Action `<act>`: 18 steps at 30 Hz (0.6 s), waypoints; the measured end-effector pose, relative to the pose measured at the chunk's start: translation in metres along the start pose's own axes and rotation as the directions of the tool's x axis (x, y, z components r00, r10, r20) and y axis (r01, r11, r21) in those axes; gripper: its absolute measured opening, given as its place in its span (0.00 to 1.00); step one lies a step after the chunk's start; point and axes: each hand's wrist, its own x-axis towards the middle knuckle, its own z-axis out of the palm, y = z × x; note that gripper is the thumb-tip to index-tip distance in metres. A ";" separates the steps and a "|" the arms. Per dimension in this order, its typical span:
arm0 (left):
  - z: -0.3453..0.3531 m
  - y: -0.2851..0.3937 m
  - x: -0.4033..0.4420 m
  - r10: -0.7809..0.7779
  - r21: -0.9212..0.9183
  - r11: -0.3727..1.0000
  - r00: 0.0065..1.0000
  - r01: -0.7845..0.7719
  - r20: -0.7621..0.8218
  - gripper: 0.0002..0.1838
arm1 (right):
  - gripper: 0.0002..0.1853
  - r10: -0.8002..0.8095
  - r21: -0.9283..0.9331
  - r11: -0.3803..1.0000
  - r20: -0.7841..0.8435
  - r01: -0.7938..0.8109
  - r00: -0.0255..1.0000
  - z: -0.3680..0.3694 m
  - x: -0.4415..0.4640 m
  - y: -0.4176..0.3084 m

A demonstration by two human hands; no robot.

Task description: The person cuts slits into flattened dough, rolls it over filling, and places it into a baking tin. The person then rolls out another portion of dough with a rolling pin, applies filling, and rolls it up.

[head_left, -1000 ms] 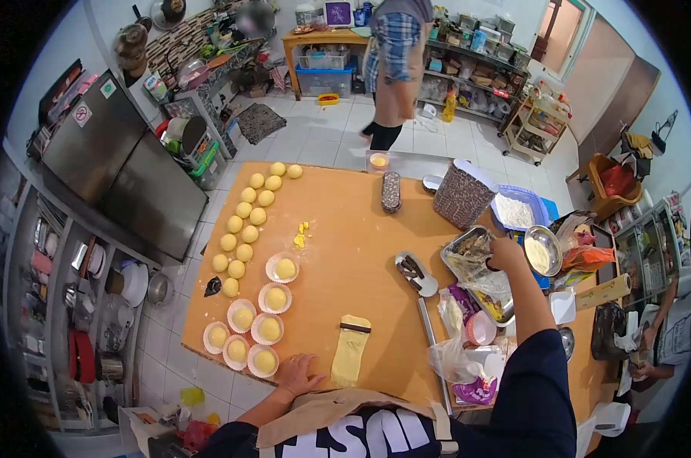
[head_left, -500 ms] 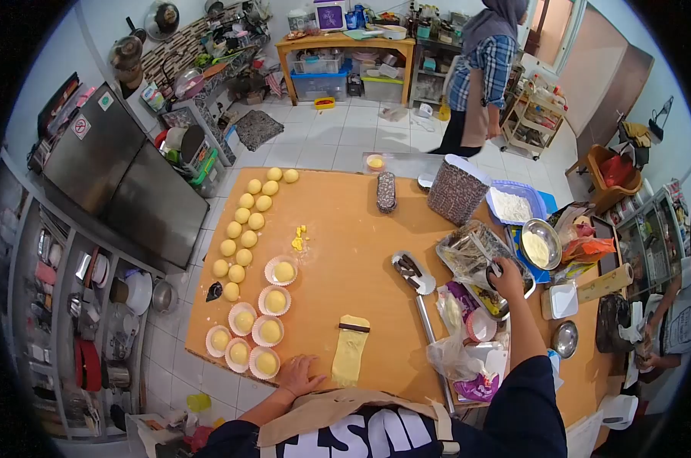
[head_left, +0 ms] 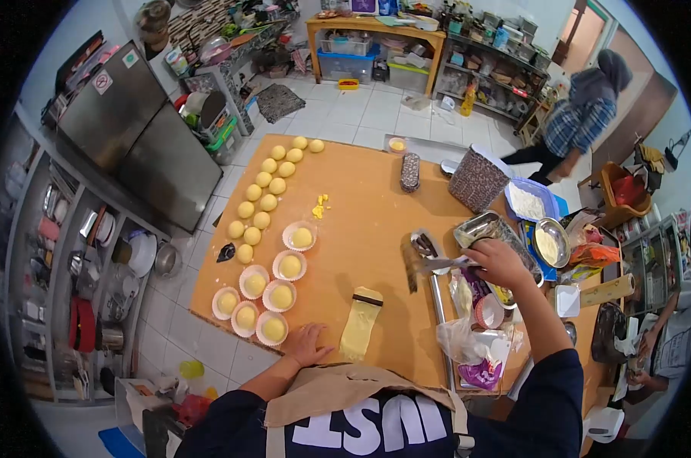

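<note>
My right hand (head_left: 497, 261) is over the right part of the brown wooden desk (head_left: 345, 200), and its grip is closed on a pale grey-white tool (head_left: 450, 262). The tool is blurred, so I cannot tell its exact kind. At its far end there is a dark, narrow streak (head_left: 412, 269); whether this is a part of the tool or something carried, I cannot tell. In my judgement, the wrist should be held steady and the tool moved slowly, with its end clear of the grey oval dish (head_left: 437, 250) and the long silver rod (head_left: 438, 299), because a light touch could push them.

My left hand (head_left: 307, 345) rests on the desk near its close edge, fingers somewhat spread, and I see nothing in it. It is between the white paper cups with yellow dough balls and the flat, pale yellow dough strip (head_left: 358, 330). I think this hand should press only the desk, so the soft strip is not pulled.

The tool points to the left from my right hand, and its long axis is almost level across the view. The dough strip lies flat, with its long axis going away from me and its far end leaning a little to the right. One thin dark stick (head_left: 367, 300) crosses it near this far end, almost square to the axis.
</note>
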 end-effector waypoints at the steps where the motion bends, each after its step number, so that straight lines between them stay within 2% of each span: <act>1: 0.004 -0.003 0.000 0.008 -0.009 1.000 1.000 -0.008 -0.013 0.34 | 0.22 -0.063 -0.023 0.998 0.034 0.064 0.997 -0.004 0.017 -0.011; 3: 0.005 -0.004 -0.001 -0.013 -0.033 0.999 1.000 0.013 0.002 0.35 | 0.19 -0.235 -0.080 0.967 0.090 0.242 0.968 -0.001 0.045 -0.020; 7: -0.014 0.012 0.000 -0.099 -0.126 0.986 0.992 0.108 0.074 0.36 | 0.15 -0.510 -0.139 0.834 0.176 0.534 0.842 0.017 0.095 -0.033; 11: -0.008 0.010 0.001 -0.179 -0.207 0.956 0.973 0.207 0.143 0.34 | 0.17 -0.645 -0.143 0.734 0.162 0.665 0.747 0.039 0.129 -0.041; 14: 0.022 -0.006 -0.001 -0.150 -0.277 0.954 0.982 0.113 -0.114 0.32 | 0.16 -0.683 -0.198 0.671 0.208 0.714 0.700 0.037 0.149 -0.056; 17: 0.021 -0.002 0.003 -0.165 -0.271 0.954 0.980 0.129 -0.115 0.31 | 0.15 -0.752 -0.252 0.586 0.187 0.770 0.632 0.039 0.165 -0.064; 18: 0.018 0.004 0.006 -0.127 -0.201 0.975 0.981 0.095 -0.149 0.31 | 0.14 -0.756 -0.297 0.553 0.212 0.778 0.619 0.041 0.169 -0.067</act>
